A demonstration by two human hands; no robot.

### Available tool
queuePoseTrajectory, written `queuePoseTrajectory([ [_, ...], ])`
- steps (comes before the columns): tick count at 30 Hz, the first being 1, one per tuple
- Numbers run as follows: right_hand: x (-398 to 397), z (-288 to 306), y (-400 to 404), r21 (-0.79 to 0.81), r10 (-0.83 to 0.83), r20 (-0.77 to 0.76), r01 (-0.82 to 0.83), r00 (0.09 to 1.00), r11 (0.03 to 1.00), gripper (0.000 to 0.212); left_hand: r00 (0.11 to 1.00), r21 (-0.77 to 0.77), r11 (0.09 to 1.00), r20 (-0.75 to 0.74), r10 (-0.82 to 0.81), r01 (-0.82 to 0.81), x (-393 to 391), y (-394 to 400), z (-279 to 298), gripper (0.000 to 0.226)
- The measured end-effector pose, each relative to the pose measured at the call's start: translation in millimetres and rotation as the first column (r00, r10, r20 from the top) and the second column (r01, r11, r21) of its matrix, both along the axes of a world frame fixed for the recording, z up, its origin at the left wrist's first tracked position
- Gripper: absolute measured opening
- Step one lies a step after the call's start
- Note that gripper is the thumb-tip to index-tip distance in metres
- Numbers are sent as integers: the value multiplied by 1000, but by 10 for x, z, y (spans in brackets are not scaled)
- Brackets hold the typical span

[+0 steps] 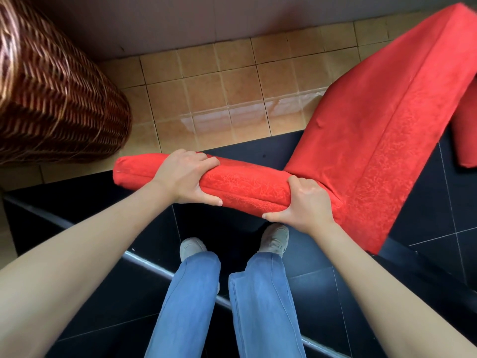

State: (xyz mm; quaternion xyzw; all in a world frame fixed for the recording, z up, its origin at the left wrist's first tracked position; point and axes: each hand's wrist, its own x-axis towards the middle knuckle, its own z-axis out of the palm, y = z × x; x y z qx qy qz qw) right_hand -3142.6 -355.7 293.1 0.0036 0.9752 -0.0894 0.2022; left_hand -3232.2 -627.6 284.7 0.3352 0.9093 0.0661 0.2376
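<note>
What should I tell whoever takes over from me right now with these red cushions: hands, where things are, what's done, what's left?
Left hand: grips the held cushion near its middle, fingers over the top, thumb on the near side.
Right hand: grips its right end the same way.
Held cushion: edge-on, off the floor.
Large cushion: stands tilted at right on the dark floor; third cushion behind it. Wicker piece at left.
Done: one cushion picked up.
Left: set it down; probably handle the other two.
</note>
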Motion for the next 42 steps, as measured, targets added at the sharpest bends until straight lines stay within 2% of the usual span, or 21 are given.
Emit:
queuePoseTrajectory([
  [8, -3, 42, -31, 53, 22, 35, -24, 999, 998, 84, 998, -12, 998, 4, 55, -55, 94, -6, -26, 92],
  [11, -196, 102, -4, 94, 26, 48, -30, 999, 995, 83, 992, -45, 991, -3, 126, -126, -5, 67, 42, 93],
  [15, -384, 158, -19, 171, 72, 153, -98, 986, 980, 86, 979, -96, 976, 39, 200, -195, -56, 98, 112, 93],
  [22, -281, 178, 16, 112, 12, 146, -28, 989, 993, 89, 952, -74, 951, 38, 303, -300, 68, -10, 194, 100],
  [27, -231, 205, 19, 21, -71, 234, 68, 970, 997, 103, 940, -167, 930, 34, 339, -329, 100, -226, 321, 107],
  [32, -237, 245, 31, 28, -72, 300, 67, 951, 997, 113, 935, -308, 893, 28, 354, -329, 27, -388, 370, 116],
  [35, -281, 229, -94, 79, -98, 317, 76, 943, 994, 114, 952, -356, 888, -11, 307, -291, 7, -456, 314, 121],
  [38, -330, 194, -348, 78, -53, 290, 31, 956, 996, 113, 959, -352, 894, -49, 278, -277, -19, -503, 249, 122],
  [42, -420, 160, -797, 47, -35, 271, 23, 962, 999, 114, 973, -323, 919, -23, 231, -226, -64, -566, 202, 115],
])
